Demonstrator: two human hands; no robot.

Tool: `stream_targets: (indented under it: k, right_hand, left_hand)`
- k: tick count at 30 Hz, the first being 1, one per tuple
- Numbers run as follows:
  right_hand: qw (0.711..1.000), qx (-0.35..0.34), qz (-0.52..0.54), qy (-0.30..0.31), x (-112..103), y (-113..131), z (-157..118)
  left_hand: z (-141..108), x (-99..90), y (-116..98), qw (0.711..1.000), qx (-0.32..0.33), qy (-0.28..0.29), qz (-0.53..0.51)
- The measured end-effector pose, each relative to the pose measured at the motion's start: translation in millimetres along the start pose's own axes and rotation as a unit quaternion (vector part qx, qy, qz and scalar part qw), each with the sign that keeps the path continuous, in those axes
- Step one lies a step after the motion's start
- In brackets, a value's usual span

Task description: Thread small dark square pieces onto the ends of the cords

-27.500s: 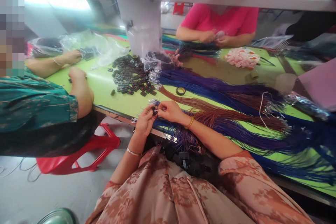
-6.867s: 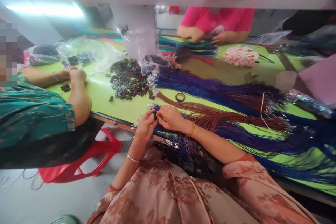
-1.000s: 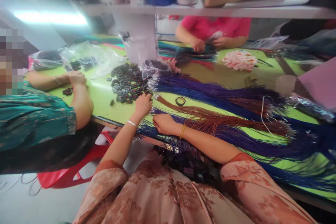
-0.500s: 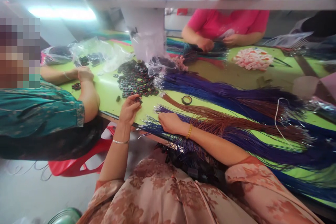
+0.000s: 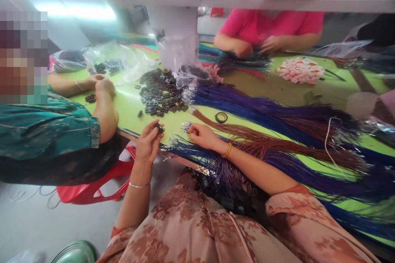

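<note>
My left hand [image 5: 147, 141] pinches a small black plastic connector housing [image 5: 159, 128] between thumb and fingertips, just above the table's near edge. My right hand [image 5: 204, 136] is closed, its fingertips curled beside the silvery terminal ends [image 5: 186, 126] of a purple wire bundle. Whether a wire is between those fingers is too small to see. Blue wires [image 5: 177, 143] with metal tips lie below that hand. Ahead of my left hand spreads a heap of black connector housings [image 5: 159, 96], some with red marks.
Brown wires [image 5: 222, 128] and purple-blue wires [image 5: 247, 100] stretch rightward across the green table. A tape roll [image 5: 221, 117] lies among them. Connectors on wires [image 5: 226, 201] hang at my lap. Co-workers sit at left, by a red stool [image 5: 92, 187], and opposite, near pale pink pieces [image 5: 299, 70].
My left hand has drawn back slightly toward me with the black housing and turned more palm up. My right hand has shifted a little up and right, uncovering more of the terminal ends.
</note>
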State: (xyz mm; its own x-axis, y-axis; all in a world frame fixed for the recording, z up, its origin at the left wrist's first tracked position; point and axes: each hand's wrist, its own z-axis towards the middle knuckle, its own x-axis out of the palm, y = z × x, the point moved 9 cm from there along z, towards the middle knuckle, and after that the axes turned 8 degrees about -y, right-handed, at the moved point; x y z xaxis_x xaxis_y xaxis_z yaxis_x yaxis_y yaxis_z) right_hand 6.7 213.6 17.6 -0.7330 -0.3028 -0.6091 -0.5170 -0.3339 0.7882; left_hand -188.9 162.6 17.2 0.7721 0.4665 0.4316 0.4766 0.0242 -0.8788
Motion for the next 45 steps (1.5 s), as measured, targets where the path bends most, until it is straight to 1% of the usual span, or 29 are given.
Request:
stream_targets:
  k: [2, 4, 8, 12, 16, 18, 21, 28, 33, 39, 41, 45]
  right_hand:
    - [0.998, 0.011, 0.069, -0.006, -1, -3, 2]
    - [0.992, 0.008, 0.122, -0.008, -1, 0, 1]
    - [0.985, -0.006, 0.172, -0.006, -1, 10, -6]
    - [0.988, -0.014, 0.151, -0.02, -1, 14, -14]
    - [0.995, -0.037, 0.082, -0.045, -3, 17, -18]
    - [0.996, -0.049, 0.046, -0.057, -5, 19, -19]
    - [0.997, -0.049, 0.013, -0.062, -5, 19, -20]
    - [0.997, -0.046, -0.01, -0.053, -4, 22, -20]
    - [0.998, -0.039, -0.019, -0.052, -4, 21, -19]
    - [0.999, -0.039, 0.006, -0.037, 1, 17, -19]
    - [0.998, -0.053, 0.007, -0.034, 2, 18, -19]
    - [0.993, -0.115, -0.012, -0.036, 3, 28, -22]
  left_hand:
    - [-5, 6.0, 7, 1.0, -0.01, 0.01, 0.008]
    - [-10, 14.6, 18, 0.999, -0.028, 0.031, 0.014]
    - [-21, 29.2, 42, 0.996, -0.072, 0.059, 0.007]
    - [-30, 37.3, 65, 0.99, -0.121, 0.071, -0.006]
    - [-34, 42.2, 78, 0.985, -0.144, 0.091, -0.019]
    - [-34, 42.2, 79, 0.985, -0.146, 0.092, -0.031]
    - [-33, 41.1, 80, 0.984, -0.15, 0.09, -0.045]
    - [-33, 39.3, 84, 0.982, -0.164, 0.092, -0.035]
    - [-32, 37.9, 84, 0.985, -0.145, 0.093, -0.017]
    - [-33, 37.8, 81, 0.991, -0.104, 0.078, 0.024]
    - [-34, 39.0, 79, 0.992, -0.09, 0.074, 0.039]
    - [-33, 36.9, 75, 0.994, -0.087, 0.046, 0.038]
